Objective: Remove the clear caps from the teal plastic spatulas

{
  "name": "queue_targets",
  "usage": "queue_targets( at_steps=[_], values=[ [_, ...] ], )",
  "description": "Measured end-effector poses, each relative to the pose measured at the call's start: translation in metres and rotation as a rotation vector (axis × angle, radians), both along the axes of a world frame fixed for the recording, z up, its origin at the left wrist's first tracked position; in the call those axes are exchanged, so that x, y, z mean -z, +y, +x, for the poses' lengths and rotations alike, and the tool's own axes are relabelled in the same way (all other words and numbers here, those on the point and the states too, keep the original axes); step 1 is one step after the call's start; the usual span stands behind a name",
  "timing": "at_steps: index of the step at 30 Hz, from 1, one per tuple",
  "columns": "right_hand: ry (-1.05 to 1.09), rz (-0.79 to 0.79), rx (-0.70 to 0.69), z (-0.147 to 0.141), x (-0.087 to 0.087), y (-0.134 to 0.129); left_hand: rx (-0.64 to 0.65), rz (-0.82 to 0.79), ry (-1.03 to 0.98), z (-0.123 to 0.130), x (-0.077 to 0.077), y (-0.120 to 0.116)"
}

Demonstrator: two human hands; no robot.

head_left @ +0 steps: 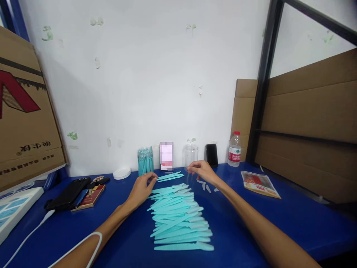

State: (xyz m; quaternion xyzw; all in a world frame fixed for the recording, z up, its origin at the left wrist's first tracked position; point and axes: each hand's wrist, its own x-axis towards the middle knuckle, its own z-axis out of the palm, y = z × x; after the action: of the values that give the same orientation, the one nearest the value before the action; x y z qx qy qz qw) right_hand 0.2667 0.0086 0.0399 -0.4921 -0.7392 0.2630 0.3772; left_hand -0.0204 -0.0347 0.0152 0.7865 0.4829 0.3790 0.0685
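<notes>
Several slim turquoise eyebrow razors (pixel 178 219) with pale covers at their right ends lie in a long pile on the blue table. Behind the pile is a smaller group of turquoise razors (pixel 171 176). My left hand (pixel 142 187) pinches at the left end of that group, thumb and forefinger closed on a razor's tip. My right hand (pixel 203 170) is raised before a clear jar (pixel 192 154), fingers pinched together; whatever they hold is too small to make out. Loose translucent caps (pixel 206 186) lie below my right hand.
A jar full of turquoise razors (pixel 145 162), a lit phone (pixel 166 156), a dark phone (pixel 211 155) and a water bottle (pixel 234 149) line the wall. A white lid (pixel 122 173) and black pouch (pixel 67 193) lie left, a packet (pixel 260 184) right.
</notes>
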Motion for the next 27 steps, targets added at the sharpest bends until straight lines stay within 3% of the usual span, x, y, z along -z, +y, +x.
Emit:
queue_targets(
  at_steps=[5,8,15,27],
  values=[
    [-0.201,0.085,0.279,0.025,0.004,0.011,0.007,-0.015,0.102,-0.011,0.009,0.008],
    [-0.301,0.086,0.355,0.037,0.003,0.011,0.018,0.0,0.16,-0.007,0.01,0.004],
    [-0.403,0.001,0.28,0.054,0.001,0.009,0.006,0.052,0.226,0.001,0.004,0.002],
    [-0.431,-0.089,0.124,0.044,0.009,0.012,-0.02,0.068,0.266,0.002,0.003,0.003]
  ],
)
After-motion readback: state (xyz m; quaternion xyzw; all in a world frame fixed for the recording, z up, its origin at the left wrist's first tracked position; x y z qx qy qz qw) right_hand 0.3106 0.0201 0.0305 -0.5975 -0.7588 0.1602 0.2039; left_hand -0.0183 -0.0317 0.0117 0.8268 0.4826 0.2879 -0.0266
